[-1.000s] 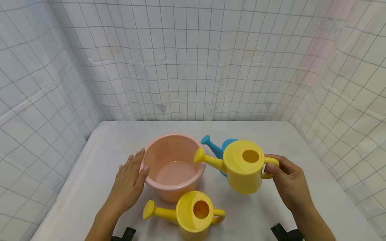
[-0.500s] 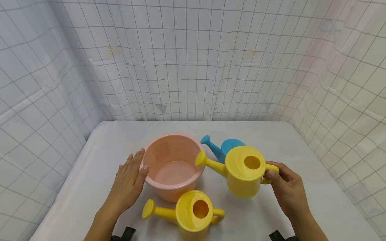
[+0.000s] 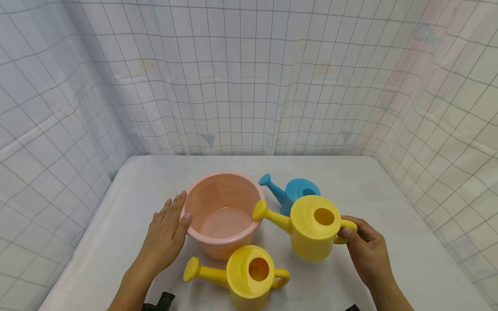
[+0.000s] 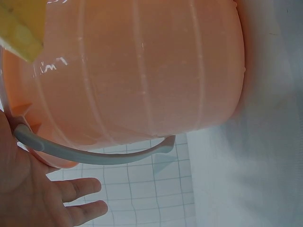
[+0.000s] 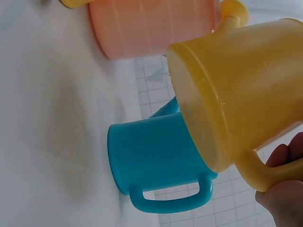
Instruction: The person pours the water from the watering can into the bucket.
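Pinching a round yellow plastic watering can (image 3: 312, 231) in our right hand (image 3: 366, 250), we touch a round pink plastic bucket (image 3: 218, 250), left hand (image 3: 165, 237) spread

"What's on your white table (image 3: 163, 172)?"
"A blue watering can (image 3: 294, 189) toward the back, spout to your left, and a yellow watering can (image 3: 247, 288) standing at the front, handle to your right."
"And around you?"
"White gridded cloth (image 3: 241, 77), behind and on both sides."
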Demonstrator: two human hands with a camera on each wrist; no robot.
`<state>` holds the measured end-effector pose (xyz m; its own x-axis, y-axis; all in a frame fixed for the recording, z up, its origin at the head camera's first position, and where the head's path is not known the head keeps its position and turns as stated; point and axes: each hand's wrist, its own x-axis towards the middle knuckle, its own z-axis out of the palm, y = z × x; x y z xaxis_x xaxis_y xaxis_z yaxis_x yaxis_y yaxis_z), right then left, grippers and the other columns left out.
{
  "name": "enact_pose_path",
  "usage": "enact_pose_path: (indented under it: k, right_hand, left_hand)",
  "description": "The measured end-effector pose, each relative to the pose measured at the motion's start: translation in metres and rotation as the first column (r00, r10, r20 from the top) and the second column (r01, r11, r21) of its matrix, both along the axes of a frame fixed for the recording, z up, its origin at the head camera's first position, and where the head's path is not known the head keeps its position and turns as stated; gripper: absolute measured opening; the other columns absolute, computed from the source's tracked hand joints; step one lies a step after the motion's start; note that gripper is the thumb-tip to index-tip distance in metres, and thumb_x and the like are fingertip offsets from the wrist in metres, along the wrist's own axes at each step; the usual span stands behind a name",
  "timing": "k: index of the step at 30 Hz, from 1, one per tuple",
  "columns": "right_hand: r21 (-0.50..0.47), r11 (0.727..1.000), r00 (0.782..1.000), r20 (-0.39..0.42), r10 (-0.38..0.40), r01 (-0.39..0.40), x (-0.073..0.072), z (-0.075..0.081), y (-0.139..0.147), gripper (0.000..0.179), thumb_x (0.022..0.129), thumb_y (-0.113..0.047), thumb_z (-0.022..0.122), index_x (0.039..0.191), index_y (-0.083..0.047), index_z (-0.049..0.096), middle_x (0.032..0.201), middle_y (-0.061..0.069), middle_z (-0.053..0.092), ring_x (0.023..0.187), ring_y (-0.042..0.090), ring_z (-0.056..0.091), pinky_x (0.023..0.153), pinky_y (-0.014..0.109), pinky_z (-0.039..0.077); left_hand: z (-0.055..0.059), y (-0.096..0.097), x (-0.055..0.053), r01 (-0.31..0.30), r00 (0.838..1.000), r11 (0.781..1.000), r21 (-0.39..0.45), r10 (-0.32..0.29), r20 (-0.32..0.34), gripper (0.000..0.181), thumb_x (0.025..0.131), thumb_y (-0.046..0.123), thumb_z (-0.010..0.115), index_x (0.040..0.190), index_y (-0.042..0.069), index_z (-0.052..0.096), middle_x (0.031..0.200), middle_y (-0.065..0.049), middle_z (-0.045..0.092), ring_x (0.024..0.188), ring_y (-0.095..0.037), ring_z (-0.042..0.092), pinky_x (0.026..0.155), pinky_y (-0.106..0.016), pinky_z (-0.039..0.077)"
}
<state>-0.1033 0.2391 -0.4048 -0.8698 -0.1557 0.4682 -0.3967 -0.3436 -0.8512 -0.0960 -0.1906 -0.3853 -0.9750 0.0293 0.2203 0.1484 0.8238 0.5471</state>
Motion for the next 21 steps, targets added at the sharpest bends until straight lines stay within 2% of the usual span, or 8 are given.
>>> enact_pose_path:
  k: [5,13,21]
  right_hand:
    - [0.009,0.999,0.999,0.019,-0.034,0.034,0.002,-0.004,0.000,0.030,0.095,0.012,0.038,0.122,0.012,0.052,0.102,0.002,0.065,0.094,0.013,0.060,0.084,0.022,0.052]
    - [-0.079,0.996,0.997,-0.061,0.036,-0.041,0.001,-0.012,0.005,0.034,0.095,0.016,0.032,0.124,0.015,0.049,0.108,0.007,0.065,0.097,0.015,0.060,0.089,0.023,0.051]
    - [-0.104,0.994,0.998,-0.055,0.015,-0.020,0.004,-0.020,0.010,0.035,0.095,0.016,0.031,0.124,0.015,0.049,0.108,0.007,0.065,0.097,0.016,0.061,0.089,0.024,0.051]
  left_hand:
    - [0.000,0.000,0.000,0.004,1.000,1.000,0.000,-0.004,0.004,0.057,0.101,0.043,0.030,0.153,0.026,0.013,0.159,-0.008,0.019,0.146,-0.040,0.012,0.110,-0.069,0.006]
    - [0.000,0.000,-0.001,0.001,1.000,1.000,-0.003,-0.001,0.010,0.057,0.102,0.043,0.030,0.153,0.026,0.012,0.159,-0.009,0.019,0.146,-0.041,0.012,0.110,-0.070,0.006]
    - [0.000,-0.001,-0.002,0.003,1.000,1.000,0.000,-0.003,0.005,0.057,0.102,0.042,0.030,0.153,0.026,0.012,0.158,-0.010,0.020,0.145,-0.042,0.013,0.109,-0.071,0.007]
